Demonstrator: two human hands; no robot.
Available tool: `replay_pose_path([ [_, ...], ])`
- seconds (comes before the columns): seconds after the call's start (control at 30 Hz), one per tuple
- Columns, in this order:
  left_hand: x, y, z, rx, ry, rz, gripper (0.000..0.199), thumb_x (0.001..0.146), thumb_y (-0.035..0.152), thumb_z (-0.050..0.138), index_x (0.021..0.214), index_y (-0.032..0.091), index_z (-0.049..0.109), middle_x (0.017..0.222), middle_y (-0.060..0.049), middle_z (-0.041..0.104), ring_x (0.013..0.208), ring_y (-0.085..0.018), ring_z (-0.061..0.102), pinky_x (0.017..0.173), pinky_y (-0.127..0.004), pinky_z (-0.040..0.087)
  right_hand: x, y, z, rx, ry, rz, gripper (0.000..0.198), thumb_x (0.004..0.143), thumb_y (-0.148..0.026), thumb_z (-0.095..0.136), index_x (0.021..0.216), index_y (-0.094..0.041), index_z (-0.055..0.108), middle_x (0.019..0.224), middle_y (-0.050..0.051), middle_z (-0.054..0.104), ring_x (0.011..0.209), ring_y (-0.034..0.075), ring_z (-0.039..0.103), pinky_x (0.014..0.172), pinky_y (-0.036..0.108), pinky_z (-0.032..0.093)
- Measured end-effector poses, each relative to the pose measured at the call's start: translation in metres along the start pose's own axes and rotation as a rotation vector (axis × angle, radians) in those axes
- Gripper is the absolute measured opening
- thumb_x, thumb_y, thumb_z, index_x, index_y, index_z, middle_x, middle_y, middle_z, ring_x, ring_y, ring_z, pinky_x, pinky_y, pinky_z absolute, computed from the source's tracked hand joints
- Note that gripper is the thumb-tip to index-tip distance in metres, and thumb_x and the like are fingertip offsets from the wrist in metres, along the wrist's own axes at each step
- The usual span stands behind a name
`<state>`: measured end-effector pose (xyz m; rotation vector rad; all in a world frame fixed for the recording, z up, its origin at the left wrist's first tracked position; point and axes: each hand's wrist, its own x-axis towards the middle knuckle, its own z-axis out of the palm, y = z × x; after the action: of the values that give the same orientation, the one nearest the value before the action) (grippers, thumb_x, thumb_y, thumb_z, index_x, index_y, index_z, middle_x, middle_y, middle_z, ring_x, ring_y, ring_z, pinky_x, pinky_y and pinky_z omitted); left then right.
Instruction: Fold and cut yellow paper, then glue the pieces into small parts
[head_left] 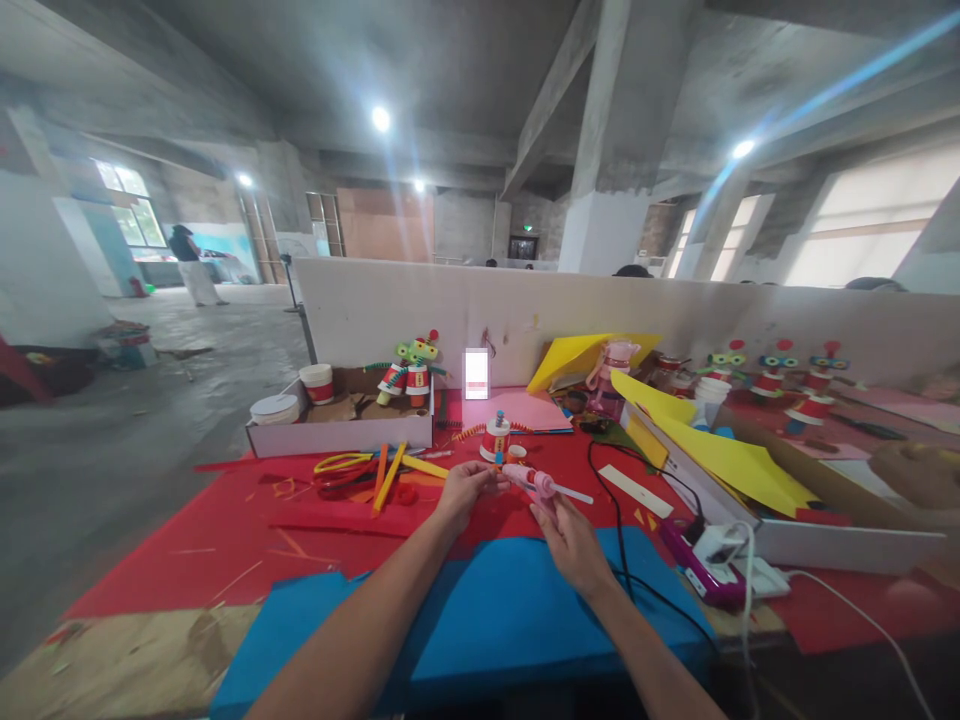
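My right hand [574, 545] is wrapped round the handle of a pink hot glue gun [531, 480], and a whitish glue stick [574, 493] juts from its back end. The nozzle points left, at the fingertips of my left hand [472, 492]. Those fingers are pinched together; what they hold is mostly hidden, though a bit of blue and orange shows beside them. Just beyond the hands stands a red-and-white paper-cup figure [496, 438] with coiled orange arms. Close to its right side is a small orange-and-white cup [517, 453].
Scissors [345, 468] and yellow strips [389, 480] lie left on red sheets. A white box [341, 437] holds finished figures [416, 375]. On the right are a black cable [619, 520], a purple power strip [701, 568] and a box [847, 545] with yellow sheets. Blue sheet [480, 610] covers the near edge.
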<state>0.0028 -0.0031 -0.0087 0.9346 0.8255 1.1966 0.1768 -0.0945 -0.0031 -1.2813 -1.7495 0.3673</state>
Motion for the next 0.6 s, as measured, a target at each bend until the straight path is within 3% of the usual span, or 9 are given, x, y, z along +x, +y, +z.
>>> replay_pose_path([
  [0.43, 0.0, 0.0, -0.001, 0.004, -0.035, -0.029, 0.017, 0.067, 0.021, 0.077, 0.072, 0.012, 0.063, 0.076, -0.01, 0.075, 0.069, -0.02, 0.072, 0.067, -0.027, 0.056, 0.003, 0.002, -0.004, 0.072, 0.029, 0.029, 0.04, 0.089, -0.045, 0.045, 0.115, -0.019, 0.06, 0.115, 0.014, 0.067, 0.11, 0.028, 0.061, 0.091, 0.037, 0.049],
  [0.5, 0.0, 0.001, -0.001, -0.003, -0.038, -0.04, 0.016, 0.068, 0.021, 0.076, 0.073, 0.012, 0.064, 0.077, -0.011, 0.075, 0.07, -0.02, 0.072, 0.068, -0.027, 0.056, 0.004, 0.003, -0.003, 0.154, 0.04, 0.083, 0.041, 0.086, -0.049, 0.049, 0.11, -0.019, 0.061, 0.104, 0.013, 0.07, 0.099, 0.028, 0.065, 0.082, 0.035, 0.052],
  [0.6, -0.001, 0.002, -0.001, -0.019, -0.027, -0.057, 0.016, 0.069, 0.02, 0.076, 0.075, 0.012, 0.064, 0.075, -0.009, 0.075, 0.068, -0.019, 0.072, 0.068, -0.028, 0.057, 0.007, 0.011, -0.003, 0.349, 0.012, 0.282, 0.045, 0.081, -0.057, 0.052, 0.101, -0.018, 0.06, 0.071, 0.006, 0.069, 0.059, 0.021, 0.065, 0.051, 0.029, 0.05],
])
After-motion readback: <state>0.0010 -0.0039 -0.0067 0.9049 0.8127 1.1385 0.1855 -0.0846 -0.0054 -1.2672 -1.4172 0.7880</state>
